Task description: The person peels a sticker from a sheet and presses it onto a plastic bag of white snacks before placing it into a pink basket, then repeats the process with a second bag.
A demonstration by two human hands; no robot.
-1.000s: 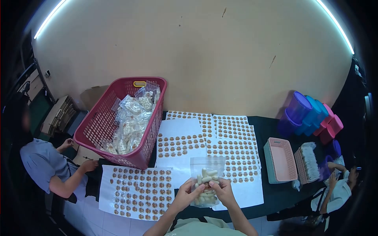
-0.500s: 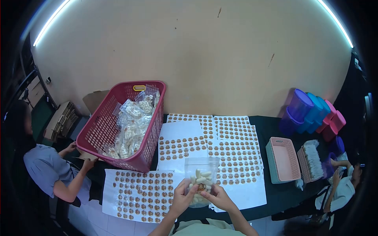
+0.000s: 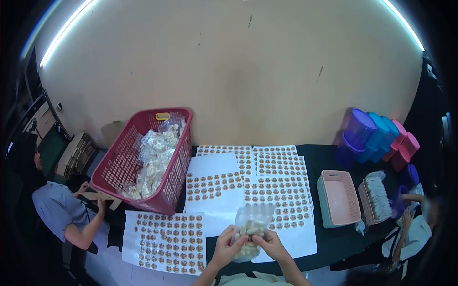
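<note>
Running along a beige wall (image 3: pixel 267 86), the dark green worktop (image 3: pixel 322 155) bears, toward its left end, a large magenta plastic basket (image 3: pixel 177 178) with pierced walls and a yellow-rimmed handle slot. Inside, mostly against the basket's right wall, lie clear plastic bags (image 3: pixel 155 164) of white pieces. White paper sheets (image 3: pixel 281 205) with rows of round brown stickers overlap across the middle of the worktop, from far edge to near; one more sticker sheet (image 3: pixel 164 243) lies at the near edge, in front of the basket. By the far right corner stand stacked purple tubs (image 3: pixel 360 126), blue tubs (image 3: pixel 383 131) and pink tubs (image 3: pixel 404 150). Closer to the near edge, a pale pink tray-shaped basket (image 3: pixel 341 198) nests in a mint-green one, just beside a narrow basket (image 3: pixel 365 205) packed with whitish packets. Above the worktop's near edge, over the sheets, is a clear plastic pouch (image 3: pixel 253 232) of pale oblong pieces. The left hand (image 3: pixel 226 249) and right hand (image 3: pixel 272 245) hold its two sides, each grip pinching the pouch, thumb on the front face. Between the thumbs shows a small reddish-brown patch, too blurred to read.
</note>
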